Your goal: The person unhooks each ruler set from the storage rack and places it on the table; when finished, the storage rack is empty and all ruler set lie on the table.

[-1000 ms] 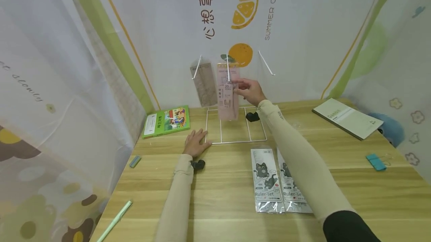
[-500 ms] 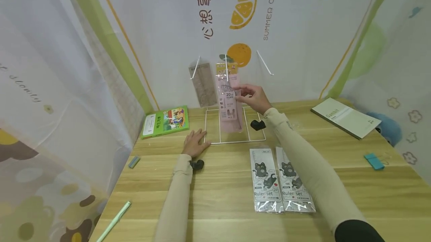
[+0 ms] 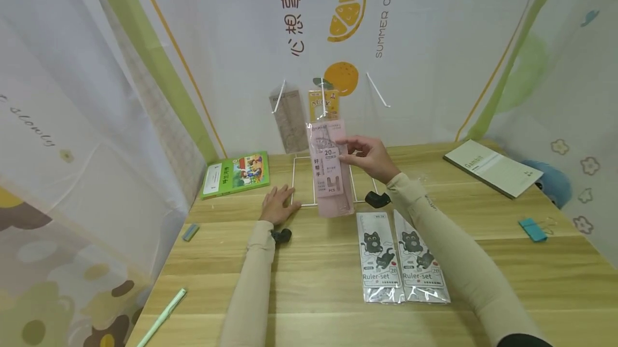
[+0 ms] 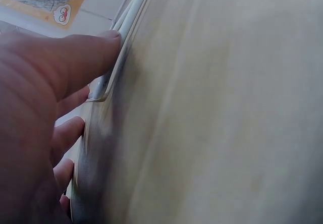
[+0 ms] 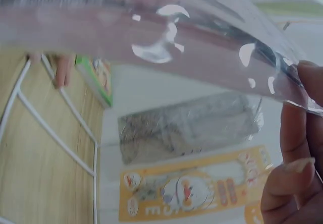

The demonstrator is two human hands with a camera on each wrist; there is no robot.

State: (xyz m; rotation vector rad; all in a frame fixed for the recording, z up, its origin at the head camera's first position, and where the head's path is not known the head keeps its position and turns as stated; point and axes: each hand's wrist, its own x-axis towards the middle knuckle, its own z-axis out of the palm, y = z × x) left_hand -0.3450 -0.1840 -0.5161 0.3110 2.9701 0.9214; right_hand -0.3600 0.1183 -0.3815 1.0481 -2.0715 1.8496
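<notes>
My right hand [image 3: 370, 160] pinches a pink ruler-set packet [image 3: 325, 175] in clear plastic by its right edge, in front of the white wire rack. In the right wrist view the clear sleeve of the pink packet [image 5: 166, 37] lies between thumb and fingers. Behind it, a yellow duck ruler packet [image 3: 330, 103] hangs at the middle hook [image 3: 323, 95], its lower part hidden in the head view. My left hand [image 3: 277, 206] lies on the table by the rack base [image 3: 293, 181]. Its thumb [image 4: 96, 57] touches the rack's wire [image 4: 132, 14] in the left wrist view.
A grey-brown packet [image 3: 292, 122] hangs at the left hook; the right hook [image 3: 378, 89] bears nothing. Two cat ruler-set packets [image 3: 379, 258] lie in front. Around stand a green book [image 3: 236, 174], a notebook [image 3: 492, 169], a teal binder clip [image 3: 533, 230], an eraser-like block [image 3: 190, 232] and a pen [image 3: 162, 316].
My right hand has drawn the pink packet down and forward from the middle hook, uncovering the top of the yellow packet. The left hand has stayed in place.
</notes>
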